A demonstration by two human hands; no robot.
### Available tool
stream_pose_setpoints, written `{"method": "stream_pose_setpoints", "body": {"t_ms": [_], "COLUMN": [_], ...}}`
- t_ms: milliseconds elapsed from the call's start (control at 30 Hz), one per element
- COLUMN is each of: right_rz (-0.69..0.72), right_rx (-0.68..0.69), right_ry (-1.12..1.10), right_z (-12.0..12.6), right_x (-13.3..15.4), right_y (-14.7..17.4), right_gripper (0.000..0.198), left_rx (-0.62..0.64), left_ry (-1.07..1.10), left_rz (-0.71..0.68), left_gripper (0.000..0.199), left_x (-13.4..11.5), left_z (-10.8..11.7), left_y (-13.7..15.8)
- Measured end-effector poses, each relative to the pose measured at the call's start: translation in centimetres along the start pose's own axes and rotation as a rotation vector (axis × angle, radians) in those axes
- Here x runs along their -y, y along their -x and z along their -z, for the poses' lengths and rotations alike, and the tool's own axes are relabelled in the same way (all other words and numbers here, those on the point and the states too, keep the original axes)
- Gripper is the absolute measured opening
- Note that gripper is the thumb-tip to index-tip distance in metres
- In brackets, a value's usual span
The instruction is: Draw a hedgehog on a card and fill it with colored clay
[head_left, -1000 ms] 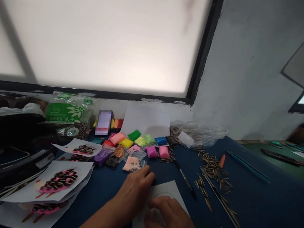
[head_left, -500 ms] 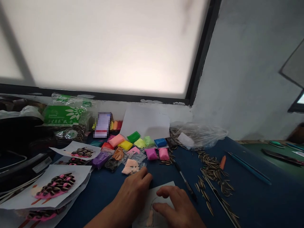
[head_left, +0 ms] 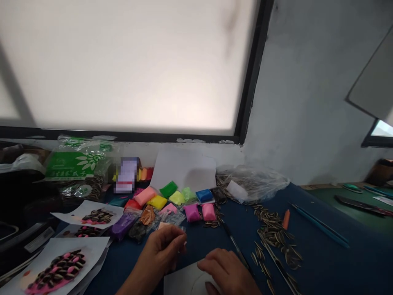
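My left hand (head_left: 164,250) is raised just in front of the peach clay packet (head_left: 163,225), thumb and forefinger pinched together. A small pale speck shows at those fingertips, too small to name. Under my right hand (head_left: 229,270) lies a white sheet of paper (head_left: 181,280) with a thin curved line drawn on it. The fingers of that hand are bent, the thumb set apart from them, and nothing shows in its grasp. The lower part of the sheet runs out of view.
Bagged coloured clay, such as a purple packet (head_left: 123,224), sits beyond my hands. Finished seed-and-clay pictures (head_left: 59,268) lie left. Sunflower seeds (head_left: 270,223), a pen (head_left: 235,241), an orange crayon-like stick (head_left: 286,219) and blue tweezers (head_left: 322,227) lie right. A seed bag (head_left: 75,164) stands back left.
My left hand has come up off the paper and its fingertips have closed into a pinch. My right hand stays over the sheet, fingers drawn closer together. The camera view has shifted slightly.
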State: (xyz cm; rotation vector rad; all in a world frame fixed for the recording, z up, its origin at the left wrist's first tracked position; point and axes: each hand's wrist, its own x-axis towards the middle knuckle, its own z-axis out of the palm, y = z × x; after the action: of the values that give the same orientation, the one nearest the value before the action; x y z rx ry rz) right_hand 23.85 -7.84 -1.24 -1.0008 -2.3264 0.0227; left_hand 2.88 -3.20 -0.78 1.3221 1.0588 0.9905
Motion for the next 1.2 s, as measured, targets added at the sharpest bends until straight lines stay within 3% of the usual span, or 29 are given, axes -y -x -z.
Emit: {"method": "stream_pose_setpoints", "body": {"t_ms": [133, 267, 433, 667, 833, 967, 1200], "right_rz": [-0.191, -0.327, -0.284, -0.282, -0.216, -0.244, -0.262], "right_rx": [0.094, 0.144, 0.08, 0.111, 0.088, 0.054, 0.087], "right_ry": [-0.349, -0.57, -0.538, -0.486, -0.451, -0.444, -0.666], "right_z": [0.3, 0.0, -0.5, -0.6, -0.9, -1.3, -0.1], "right_x": [-0.4, -0.3, -0.4, -1.0, -1.2, -1.2, -0.1], "right_y": [-2.2, -3.8, -4.2, -3.9, -3.8, -3.7, -4.4], "right_gripper": [0.026, 0.01, 0.016, 0.013, 0.028, 0.024, 0.024], "left_rx": [0.125, 0.193, 0.208, 0.199, 0.048, -0.11, 0.055], "left_ry": [0.074, 0.096, 0.003, -0.033, 0.057, 0.147, 0.07], "left_rz": [0.028, -0.008, -0.026, 0.011, 0.017, -0.028, 0.001], "left_gripper": [0.059, 0.06, 0.051, 0.045, 0.052, 0.055, 0.065], "left_x": [0.6, 0.9, 0.6, 1.1, 1.1, -0.2, -1.2], "left_z": [-0.2, -0.5, -0.3, -0.2, 0.5, 0.8, -0.4], "left_y": [0.2, 0.5, 0.8, 0.5, 0.1, 0.2, 1.1]}}
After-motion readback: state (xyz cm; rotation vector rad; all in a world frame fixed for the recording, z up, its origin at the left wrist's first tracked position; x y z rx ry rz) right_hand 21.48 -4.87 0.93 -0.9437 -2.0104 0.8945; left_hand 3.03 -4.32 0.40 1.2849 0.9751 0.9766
